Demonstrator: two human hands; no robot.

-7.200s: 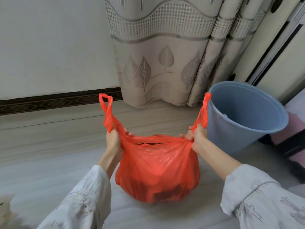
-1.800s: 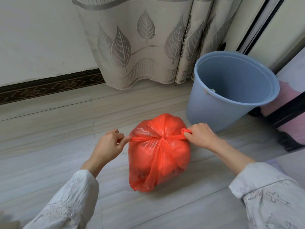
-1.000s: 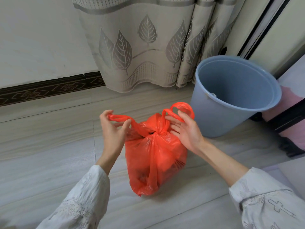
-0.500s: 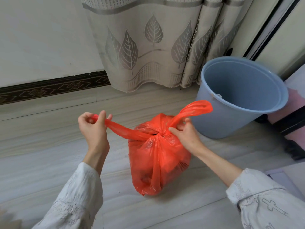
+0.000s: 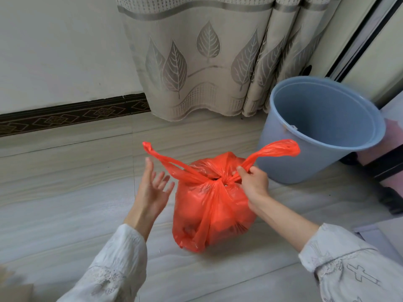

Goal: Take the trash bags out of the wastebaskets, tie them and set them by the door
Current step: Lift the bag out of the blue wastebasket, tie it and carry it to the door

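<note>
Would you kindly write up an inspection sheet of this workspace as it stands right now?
Surface: pale tiled floor, bare around the work.
Job's things: red trash bag on the floor, knotted on top, two handle tails sticking out; blue wastebasket beside it, no liner.
Clutter: nothing seen.
Grippers: left hand open, off the bag; right hand pinching the right tail near the knot.
Cables: nothing seen.
Surroundings: leaf-patterned curtain, white wall, dark baseboard.
</note>
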